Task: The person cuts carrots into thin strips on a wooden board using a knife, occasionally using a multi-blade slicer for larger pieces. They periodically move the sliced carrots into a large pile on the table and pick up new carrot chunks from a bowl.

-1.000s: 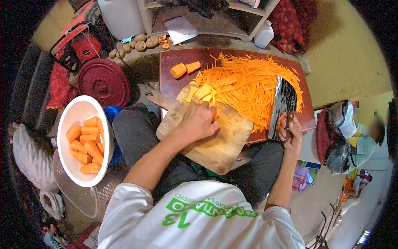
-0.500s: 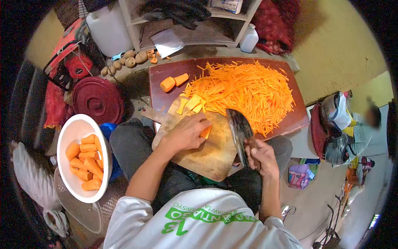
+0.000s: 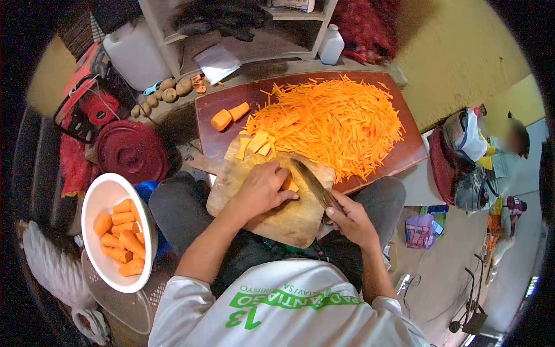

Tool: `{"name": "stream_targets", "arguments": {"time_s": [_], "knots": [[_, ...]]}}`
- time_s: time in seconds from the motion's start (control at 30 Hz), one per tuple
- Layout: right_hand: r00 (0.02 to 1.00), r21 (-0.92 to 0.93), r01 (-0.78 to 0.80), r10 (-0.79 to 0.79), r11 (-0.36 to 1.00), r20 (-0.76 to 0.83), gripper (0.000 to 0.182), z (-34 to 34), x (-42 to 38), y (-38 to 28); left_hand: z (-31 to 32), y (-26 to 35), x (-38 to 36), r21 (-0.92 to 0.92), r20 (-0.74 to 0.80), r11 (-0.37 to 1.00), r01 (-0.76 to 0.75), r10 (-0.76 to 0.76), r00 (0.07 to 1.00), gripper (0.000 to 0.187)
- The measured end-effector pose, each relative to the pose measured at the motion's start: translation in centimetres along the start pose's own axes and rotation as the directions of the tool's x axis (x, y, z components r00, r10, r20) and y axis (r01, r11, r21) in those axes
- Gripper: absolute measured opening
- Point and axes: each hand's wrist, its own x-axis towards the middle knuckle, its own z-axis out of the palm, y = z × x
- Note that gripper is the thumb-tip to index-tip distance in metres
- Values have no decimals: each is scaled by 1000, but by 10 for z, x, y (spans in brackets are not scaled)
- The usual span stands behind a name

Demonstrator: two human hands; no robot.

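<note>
My left hand [image 3: 265,189] presses a piece of carrot [image 3: 290,184] against the wooden cutting board [image 3: 277,226], its fingers curled over the piece. In my right hand [image 3: 354,220] is a knife [image 3: 312,182], its blade slanting over the board just right of the carrot piece. Several thick carrot slices [image 3: 257,143] lie at the board's far left edge. Behind the board, a large heap of carrot strips [image 3: 341,121] covers much of a dark red tabletop [image 3: 211,141]. Two carrot chunks [image 3: 221,120] rest left of the heap.
A white basin [image 3: 92,196] of peeled carrots stands at my left. Behind it is a dark red round lid [image 3: 130,151]. Potatoes [image 3: 169,94] line the ledge below a shelf [image 3: 254,55]. A white bottle [image 3: 331,45] stands beyond the table. At far right is another person [image 3: 514,141].
The knife has moved left toward the carrot piece, and its blade is now turned more edge-down. The whole view has shifted slightly. My left hand still holds the carrot piece.
</note>
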Motion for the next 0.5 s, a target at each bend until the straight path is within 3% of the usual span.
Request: {"name": "stream_targets", "arguments": {"time_s": [0.1,0.17,0.3,0.4,0.5], "knots": [[1000,35,26,-26,999,1,49,5,0,-3,1,0,2,12,23,1000,28,-29,999,40],[997,-54,74,-75,996,-28,49,7,-3,2,1,0,1,38,28,999,29,-30,999,35],[1000,-152,-14,12,988,-12,48,13,-8,-28,2,5,0,71,12,997,9,-9,1000,29],[971,-334,212,-237,918,-36,48,20,-12,-16,2,6,0,71,11,997,3,-4,1000,27],[984,-301,152,-172,941,-40,49,23,-20,-20,4,6,-3,106,-16,994,-2,4,1000,27]]}}
